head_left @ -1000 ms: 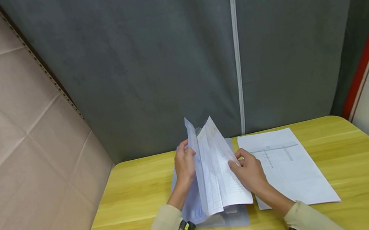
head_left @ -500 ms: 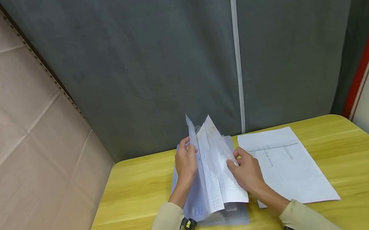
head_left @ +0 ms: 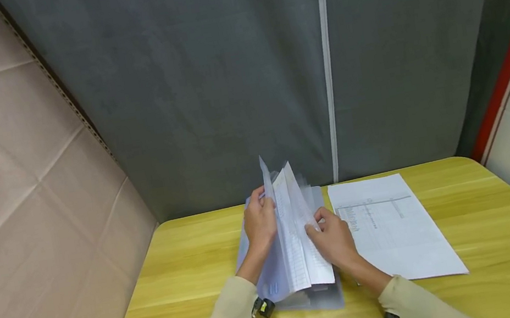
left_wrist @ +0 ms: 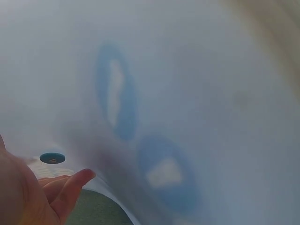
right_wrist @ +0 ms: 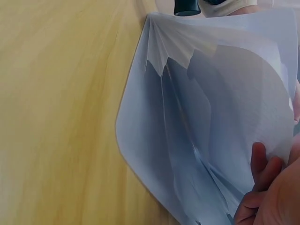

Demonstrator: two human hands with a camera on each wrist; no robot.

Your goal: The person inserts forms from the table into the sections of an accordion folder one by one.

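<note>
1. The left hand (head_left: 259,224) is gripping the raised translucent cover (head_left: 271,223) of a blue-tinted plastic file folder (head_left: 329,297), fingers curled over the cover's far edge.
2. The right hand (head_left: 333,241) is pinching a printed sheet (head_left: 298,241) that is standing nearly upright inside the folder, thumb on its right face.
3. The folder is lying at the middle of the yellow wooden table (head_left: 497,232), its near edge close to the table's near edge, its far edge close to the grey curtain (head_left: 222,75).
4. A loose printed page (head_left: 397,236) is lying flat just right of the folder, almost touching it; past the page the table is running bare to its rounded right corner.
5. Left of the folder, bare wood is stretching to a cardboard wall (head_left: 15,191).
6. Both sheets are carrying table-like rows of print, too small to read.
7. The left wrist view is showing blurred blue marks (left_wrist: 117,98) on the cover, not legible.
8. The right wrist view is showing the folder's fanned pockets (right_wrist: 187,140) and rounded corner.
</note>
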